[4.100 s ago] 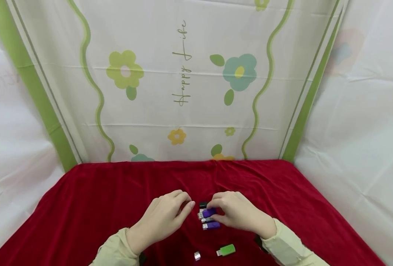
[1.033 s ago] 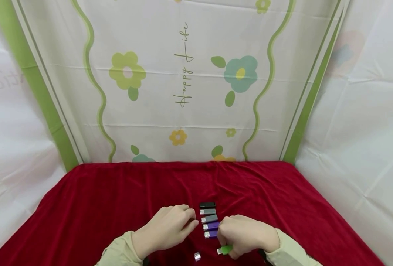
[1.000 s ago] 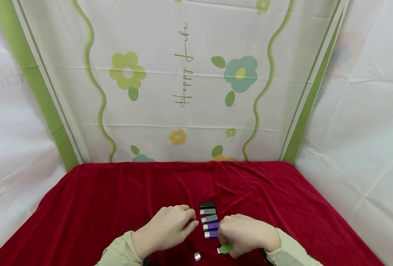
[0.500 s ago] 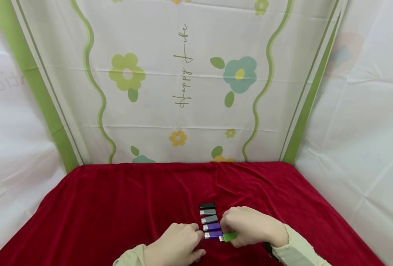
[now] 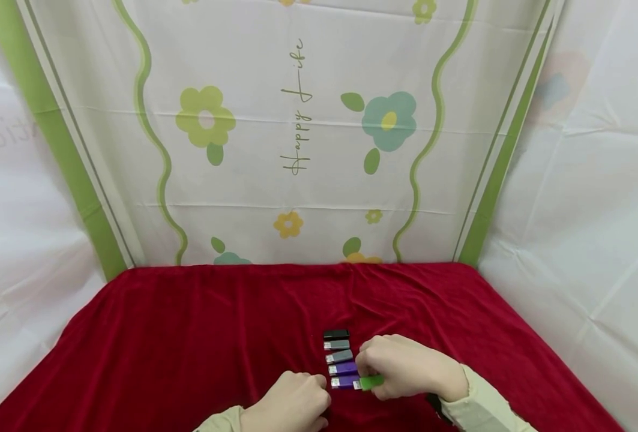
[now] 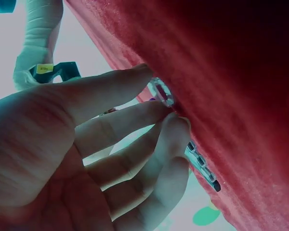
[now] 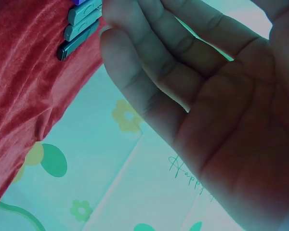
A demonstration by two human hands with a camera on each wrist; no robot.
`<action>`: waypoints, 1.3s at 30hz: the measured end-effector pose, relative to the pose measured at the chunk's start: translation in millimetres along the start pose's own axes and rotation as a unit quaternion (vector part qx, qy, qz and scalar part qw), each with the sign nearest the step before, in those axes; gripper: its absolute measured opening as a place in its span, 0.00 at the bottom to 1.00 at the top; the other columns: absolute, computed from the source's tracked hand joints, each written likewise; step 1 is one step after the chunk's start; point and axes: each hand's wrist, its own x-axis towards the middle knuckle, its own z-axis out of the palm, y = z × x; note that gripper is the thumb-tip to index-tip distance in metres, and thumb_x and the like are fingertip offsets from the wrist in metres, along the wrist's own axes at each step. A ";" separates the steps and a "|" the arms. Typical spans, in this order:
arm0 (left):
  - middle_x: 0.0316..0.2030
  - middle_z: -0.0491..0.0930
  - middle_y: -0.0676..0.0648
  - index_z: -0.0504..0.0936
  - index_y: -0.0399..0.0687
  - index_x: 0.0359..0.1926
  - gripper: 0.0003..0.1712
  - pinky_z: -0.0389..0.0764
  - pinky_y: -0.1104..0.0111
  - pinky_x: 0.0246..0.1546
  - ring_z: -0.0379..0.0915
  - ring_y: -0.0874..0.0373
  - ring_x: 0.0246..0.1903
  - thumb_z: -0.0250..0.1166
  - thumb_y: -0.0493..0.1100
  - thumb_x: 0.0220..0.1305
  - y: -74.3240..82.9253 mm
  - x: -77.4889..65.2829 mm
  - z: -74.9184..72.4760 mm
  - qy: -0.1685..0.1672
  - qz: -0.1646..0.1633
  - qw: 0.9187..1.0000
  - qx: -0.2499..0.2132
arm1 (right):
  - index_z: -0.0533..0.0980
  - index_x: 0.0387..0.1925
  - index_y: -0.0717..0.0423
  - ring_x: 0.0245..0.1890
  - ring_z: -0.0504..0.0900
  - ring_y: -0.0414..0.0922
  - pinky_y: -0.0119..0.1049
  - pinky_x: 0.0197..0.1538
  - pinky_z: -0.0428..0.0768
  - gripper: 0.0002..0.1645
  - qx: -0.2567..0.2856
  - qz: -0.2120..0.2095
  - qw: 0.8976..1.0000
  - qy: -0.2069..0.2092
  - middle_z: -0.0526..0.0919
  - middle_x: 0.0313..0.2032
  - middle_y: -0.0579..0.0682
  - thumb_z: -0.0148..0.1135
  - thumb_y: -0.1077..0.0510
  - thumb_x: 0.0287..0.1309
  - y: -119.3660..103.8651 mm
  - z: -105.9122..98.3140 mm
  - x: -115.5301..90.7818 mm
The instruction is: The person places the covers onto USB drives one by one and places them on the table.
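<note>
My right hand (image 5: 407, 366) pinches a green USB stick (image 5: 371, 383), its metal plug pointing left and overlapping the end of the nearest purple USB stick (image 5: 344, 382). Fingers of the same hand hang beside the row's right ends; the green stick is hidden in the right wrist view. My left hand (image 5: 291, 403) is low at the front, its fingertips just left of the nearest purple stick. In the left wrist view, its thumb and index fingertip pinch a small silver ring-shaped metal piece (image 6: 161, 91) at the cloth. The head view hides that piece behind the hand.
Beyond lie a second purple stick (image 5: 343, 369), two grey USB sticks (image 5: 340, 357) and a black one (image 5: 337, 334), in a row running away from me. Red velvet cloth (image 5: 189, 336) covers the table. White flowered curtains (image 5: 254, 150) stand behind and at both sides.
The right hand set a purple stick in the row, then took the green stick and moved it forward beside the row. My left hand came down and back, over the silver piece.
</note>
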 end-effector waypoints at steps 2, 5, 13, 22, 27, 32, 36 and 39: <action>0.16 0.63 0.59 0.75 0.60 0.13 0.17 0.59 0.74 0.09 0.59 0.67 0.14 0.78 0.51 0.41 -0.3 -0.2 -0.7 -0.006 -0.005 1.000 0.002 | 0.76 0.20 0.42 0.20 0.66 0.28 0.21 0.24 0.66 0.15 0.001 0.002 1.000 -0.001 0.68 0.23 0.29 0.76 0.61 0.38 0.2 0.4 0.1; 0.16 0.64 0.59 0.75 0.60 0.13 0.18 0.60 0.73 0.09 0.60 0.67 0.14 0.78 0.51 0.41 -1.0 -0.3 -2.3 -0.017 -0.015 1.000 0.000 | 0.76 0.20 0.42 0.20 0.66 0.28 0.21 0.24 0.66 0.15 0.003 0.006 1.000 -0.004 0.68 0.23 0.29 0.75 0.61 0.38 0.3 0.6 0.2; 0.15 0.64 0.60 0.72 0.59 0.11 0.20 0.60 0.74 0.09 0.58 0.68 0.13 0.78 0.47 0.42 -2.7 -0.2 -3.1 -0.028 -0.004 0.999 -0.019 | 0.76 0.21 0.42 0.21 0.66 0.29 0.21 0.25 0.67 0.15 0.006 0.009 1.000 -0.005 0.68 0.23 0.29 0.75 0.61 0.39 1.3 1.3 0.5; 0.17 0.65 0.61 0.76 0.58 0.18 0.17 0.62 0.77 0.11 0.61 0.70 0.14 0.78 0.50 0.45 -3.6 -0.2 0.4 -0.024 0.023 0.999 0.002 | 0.77 0.22 0.42 0.21 0.66 0.29 0.21 0.25 0.67 0.14 0.011 0.008 1.000 -0.004 0.69 0.23 0.29 0.75 0.62 0.40 1.4 1.5 0.7; 0.17 0.65 0.60 0.74 0.56 0.18 0.18 0.61 0.76 0.11 0.61 0.68 0.14 0.78 0.50 0.44 -4.2 -0.3 1.2 -0.019 0.033 0.999 0.016 | 0.77 0.22 0.42 0.21 0.66 0.28 0.21 0.25 0.67 0.14 0.009 0.009 1.000 -0.005 0.69 0.23 0.29 0.75 0.61 0.40 1.2 1.0 1.1; 0.16 0.64 0.59 0.72 0.55 0.18 0.20 0.59 0.76 0.10 0.59 0.68 0.13 0.78 0.50 0.42 -4.5 -1.1 2.0 0.001 0.040 0.999 0.027 | 0.77 0.22 0.42 0.21 0.66 0.29 0.21 0.24 0.67 0.14 0.010 0.010 1.000 -0.003 0.68 0.23 0.29 0.75 0.61 0.40 1.9 1.5 0.9; 0.15 0.64 0.60 0.71 0.55 0.19 0.19 0.59 0.77 0.11 0.58 0.70 0.14 0.77 0.48 0.43 -5.6 -1.4 3.3 -0.003 0.038 0.999 0.003 | 0.77 0.22 0.42 0.21 0.66 0.28 0.21 0.24 0.67 0.14 0.009 0.008 1.000 -0.002 0.68 0.23 0.29 0.75 0.61 0.40 2.9 2.1 1.0; 0.16 0.63 0.60 0.71 0.55 0.19 0.18 0.59 0.79 0.13 0.55 0.72 0.14 0.75 0.45 0.44 -7.0 -1.1 3.5 -0.007 0.037 0.999 -0.032 | 0.77 0.23 0.41 0.22 0.66 0.28 0.21 0.25 0.67 0.14 0.005 0.004 1.000 -0.002 0.69 0.24 0.28 0.75 0.60 0.41 3.7 1.8 1.3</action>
